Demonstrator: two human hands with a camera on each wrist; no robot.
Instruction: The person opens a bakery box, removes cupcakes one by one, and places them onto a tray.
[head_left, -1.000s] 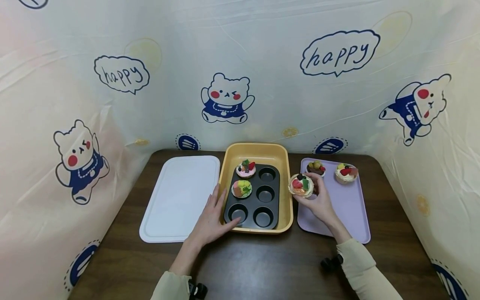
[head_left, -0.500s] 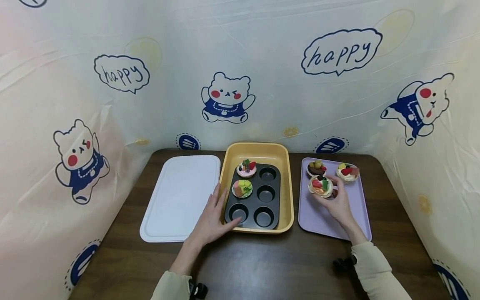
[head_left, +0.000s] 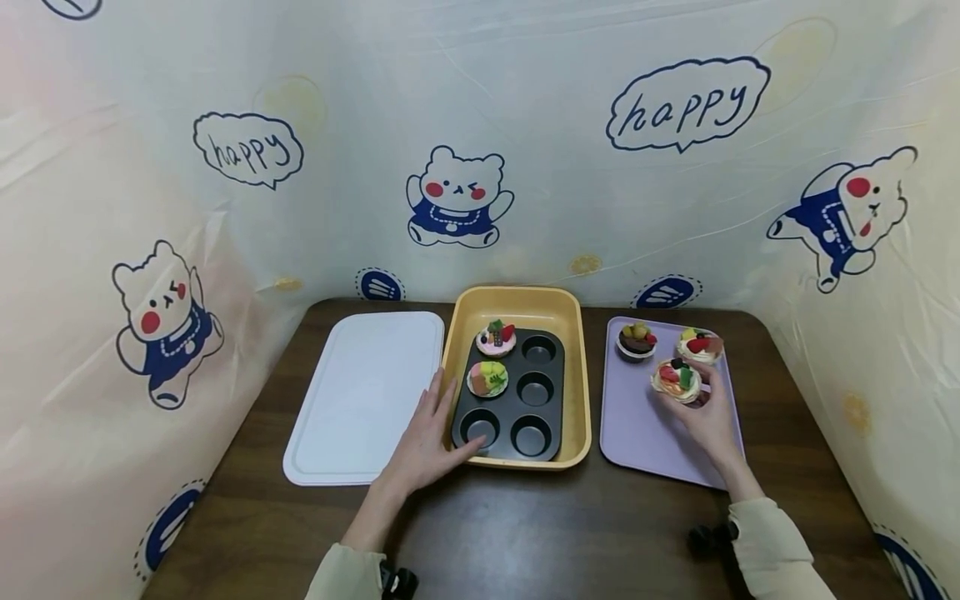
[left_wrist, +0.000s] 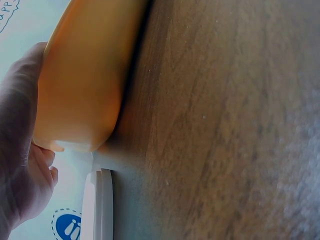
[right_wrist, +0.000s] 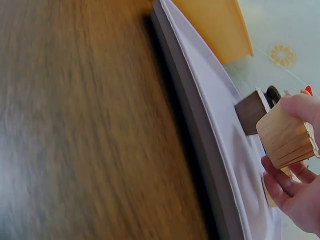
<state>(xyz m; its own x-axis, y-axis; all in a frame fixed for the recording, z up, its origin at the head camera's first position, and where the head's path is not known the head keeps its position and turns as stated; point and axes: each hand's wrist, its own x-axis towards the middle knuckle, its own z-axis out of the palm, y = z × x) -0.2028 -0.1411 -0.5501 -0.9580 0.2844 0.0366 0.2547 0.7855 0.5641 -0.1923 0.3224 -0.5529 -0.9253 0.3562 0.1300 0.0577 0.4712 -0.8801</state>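
My right hand (head_left: 708,421) pinches a cupcake (head_left: 675,379) with white cream and fruit on top, thumb and fingers at its sides, over the lilac tray (head_left: 645,442). In the right wrist view the cupcake's pale, fluted cup (right_wrist: 282,135) is raised above the tray surface. Behind it on that tray sit a chocolate cupcake (head_left: 636,340) and another fruit cupcake (head_left: 699,343). My left hand (head_left: 422,450) rests at the front left corner of the yellow tray (head_left: 576,417), fingers spread along its side. The thumb reaches over the front rim toward the dark muffin tin (head_left: 512,421).
Two cupcakes, one pink-based (head_left: 496,338) and one with green and yellow topping (head_left: 487,378), fill the left column's upper cups in the tin. A white board (head_left: 360,400) lies left of the yellow tray. A patterned curtain (head_left: 337,217) surrounds the wooden table (head_left: 517,533).
My right hand has carried the cupcake rightward, from the yellow tray's right edge to over the lilac tray. My left hand stays in place on the yellow tray.
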